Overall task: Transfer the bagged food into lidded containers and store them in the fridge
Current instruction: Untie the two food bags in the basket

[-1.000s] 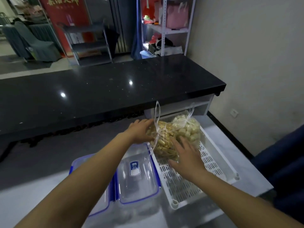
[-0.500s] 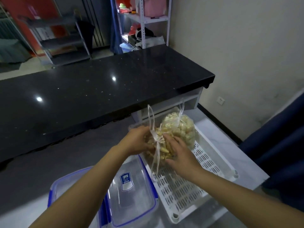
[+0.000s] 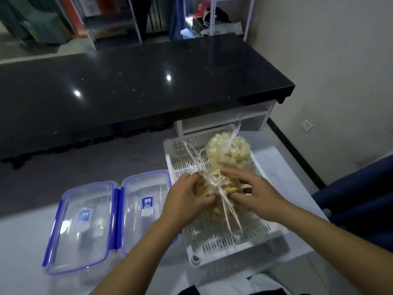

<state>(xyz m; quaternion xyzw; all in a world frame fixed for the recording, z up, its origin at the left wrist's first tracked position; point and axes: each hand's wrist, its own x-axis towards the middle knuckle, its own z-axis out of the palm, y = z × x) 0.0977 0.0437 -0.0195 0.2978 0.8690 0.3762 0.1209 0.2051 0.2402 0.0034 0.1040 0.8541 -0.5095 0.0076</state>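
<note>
Over the white slotted tray [image 3: 214, 235] on the pale desk [image 3: 27, 237], both hands are on the nearer bag of yellowish food strips [image 3: 209, 191]. Left hand [image 3: 182, 199] cups the bag's left flank, thumb hooked in under the knot, so its grip is wrapped on the bag. Right hand [image 3: 253, 192] grasps the opposite side, fingers arched over the top, thumb pressing in near the tie. The knotted plastic tails [image 3: 223, 201] spray out between the two hands and trail down across the tray.

Behind it, a second tied bag of pale chunks [image 3: 227, 151] rests at the tray's far end, touching or nearly touching the first; which one I cannot tell.

Left of the tray, two clear containers with blue clip lids sit side by side: the near-left container [image 3: 78, 226] and the right container [image 3: 146, 209], whose right edge is hidden by the left forearm. Both appear lidded and closed.

Judging by this, the knot is the job in hand, and nothing has gone into a container yet. Risks: thin film could tear if the knot is yanked, scattering strips through the tray's slots. Neither lid is off, so an opened bag would have nowhere to go. Squeezing too hard could crush the food.
</note>
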